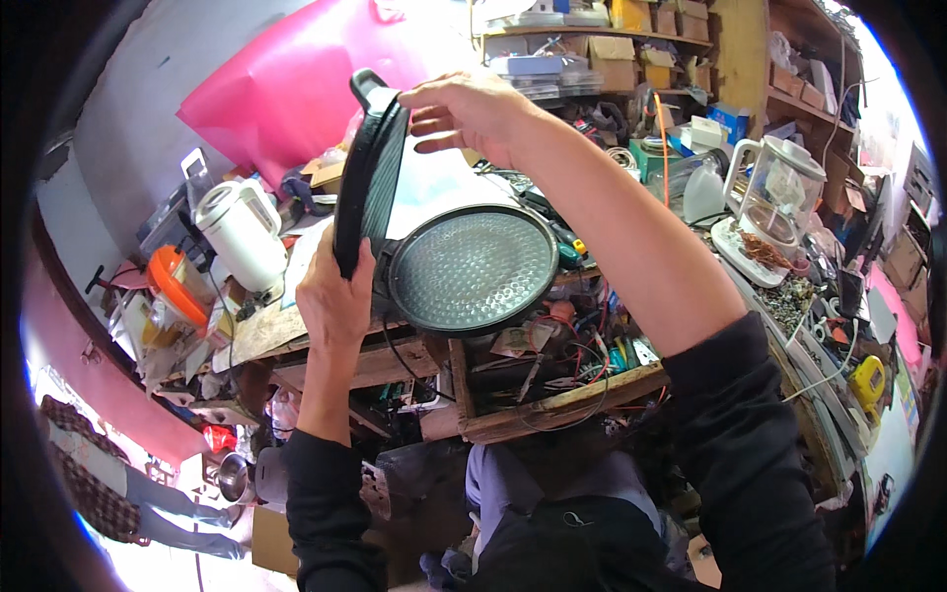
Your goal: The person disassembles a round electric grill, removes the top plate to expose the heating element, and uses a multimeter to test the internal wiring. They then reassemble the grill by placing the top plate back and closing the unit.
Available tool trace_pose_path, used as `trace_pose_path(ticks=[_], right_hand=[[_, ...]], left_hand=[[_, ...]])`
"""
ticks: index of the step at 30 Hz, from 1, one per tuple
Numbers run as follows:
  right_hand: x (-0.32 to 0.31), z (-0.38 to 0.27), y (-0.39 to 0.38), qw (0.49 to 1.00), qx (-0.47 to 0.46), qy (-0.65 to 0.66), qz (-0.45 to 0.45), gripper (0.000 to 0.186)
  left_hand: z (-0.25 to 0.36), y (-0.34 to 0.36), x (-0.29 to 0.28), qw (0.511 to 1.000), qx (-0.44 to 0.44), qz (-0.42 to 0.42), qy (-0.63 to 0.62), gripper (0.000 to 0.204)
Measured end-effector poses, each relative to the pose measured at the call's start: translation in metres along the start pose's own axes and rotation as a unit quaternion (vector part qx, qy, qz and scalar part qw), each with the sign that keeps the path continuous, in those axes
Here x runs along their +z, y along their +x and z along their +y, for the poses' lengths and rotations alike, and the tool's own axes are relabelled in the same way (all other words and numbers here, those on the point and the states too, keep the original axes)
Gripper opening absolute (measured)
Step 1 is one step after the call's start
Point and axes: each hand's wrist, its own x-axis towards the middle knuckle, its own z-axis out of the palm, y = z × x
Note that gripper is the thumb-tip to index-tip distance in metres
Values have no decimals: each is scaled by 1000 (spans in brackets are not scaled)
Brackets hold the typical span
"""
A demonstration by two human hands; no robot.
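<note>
A round black electric griddle stands raised on the workbench, its lid (371, 183) tipped up nearly upright to the left and seen almost edge-on. The lower plate (473, 266) faces up with a dimpled dark surface. My left hand (337, 296) is closed round the lid's near edge, thumb on the inner side. Over the plate, beside the lid's top, my right hand (473, 116) has its fingers apart; the index fingertip reaches the rim near the handle (367, 84). Whether it presses there I cannot tell.
Below the griddle, an open wooden drawer (562, 405) holds tools and wires. A white electric kettle (242, 232) stands left; a glass blender jug (779, 187) stands right amid clutter. A yellow tape measure (868, 383) lies at far right. Another person (128, 483) stands at lower left.
</note>
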Motion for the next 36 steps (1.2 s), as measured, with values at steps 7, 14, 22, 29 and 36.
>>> trace_pose_path(ticks=[7, 14, 22, 29, 36], right_hand=[[5, 14, -54, 994, 58, -55, -78, 44], [-35, 60, -117, 978, 151, -51, -133, 38], [-61, 104, -185, 972, 210, -39, -94, 32], [-59, 155, -233, 964, 243, -63, -89, 29], [-31, 183, -245, 957, 277, 54, 67, 44]], left_hand=[[-13, 3, -20, 989, -122, 42, -74, 33], [-58, 0, -21, 970, -193, 106, -105, 45], [-69, 1, -19, 966, -200, 125, -109, 48], [-78, 13, -18, 972, -189, 111, -86, 51], [-78, 22, -15, 975, -171, 120, -71, 52]])
